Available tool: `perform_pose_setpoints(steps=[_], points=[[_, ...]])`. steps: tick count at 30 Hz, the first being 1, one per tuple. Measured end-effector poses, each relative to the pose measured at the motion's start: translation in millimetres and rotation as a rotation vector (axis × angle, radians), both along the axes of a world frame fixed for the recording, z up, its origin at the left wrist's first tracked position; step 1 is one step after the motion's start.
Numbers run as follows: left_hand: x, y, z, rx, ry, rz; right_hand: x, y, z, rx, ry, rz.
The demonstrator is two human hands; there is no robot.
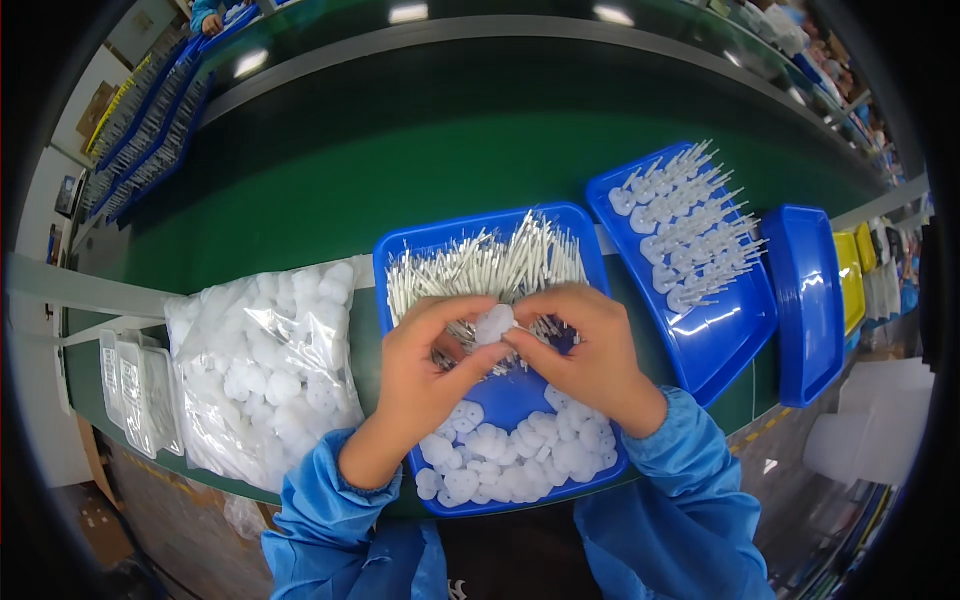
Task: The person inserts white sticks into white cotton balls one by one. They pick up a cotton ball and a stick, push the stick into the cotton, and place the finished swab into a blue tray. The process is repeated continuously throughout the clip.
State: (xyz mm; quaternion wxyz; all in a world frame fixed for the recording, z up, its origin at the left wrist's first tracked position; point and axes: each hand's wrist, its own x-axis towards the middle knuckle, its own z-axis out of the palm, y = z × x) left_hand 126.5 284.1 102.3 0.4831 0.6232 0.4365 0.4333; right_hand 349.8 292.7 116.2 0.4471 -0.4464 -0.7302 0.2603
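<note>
A green conveyor belt (400,170) curves across the view, with a steel rail along its far side. On its near edge lies a clear plastic bag (262,370) stuffed with white round pieces, to the left of the hands. Right of centre a tilted blue tray (715,325) holds assembled sticks with white heads in rows, and an upturned blue tray (805,300) stands just beside it. In front of the person sits the middle blue tray (480,232) — thin white sticks (480,265) heaped at its far end, loose white discs (510,455) at its near end. Above it, the left hand (425,370) and right hand (590,355) meet, fingers pinched together on one white disc (494,323) — both grip it.
</note>
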Motion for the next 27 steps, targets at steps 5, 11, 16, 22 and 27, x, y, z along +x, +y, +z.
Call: perform_pose_setpoints(steps=[5,11,16,22,27], points=[[3.0,3.0,0.6,0.353,0.089,0.086,12.4,-1.4,-2.4,-0.342,0.321,0.191],[3.8,1.6,3.6,0.388,0.113,0.029,5.0,-7.2,-5.6,-0.357,0.379,0.215],[4.2,3.0,5.2,0.352,0.078,-0.029,5.7,-6.3,-1.2,-0.638,0.612,0.232],[3.0,5.9,4.1,0.444,0.091,-0.055,4.0,-16.2,3.9,-0.574,0.59,0.229],[-2.7,-0.6,-9.8,0.325,-0.16,0.092,32.3,-30.6,16.5,-0.208,-0.088,0.129]])
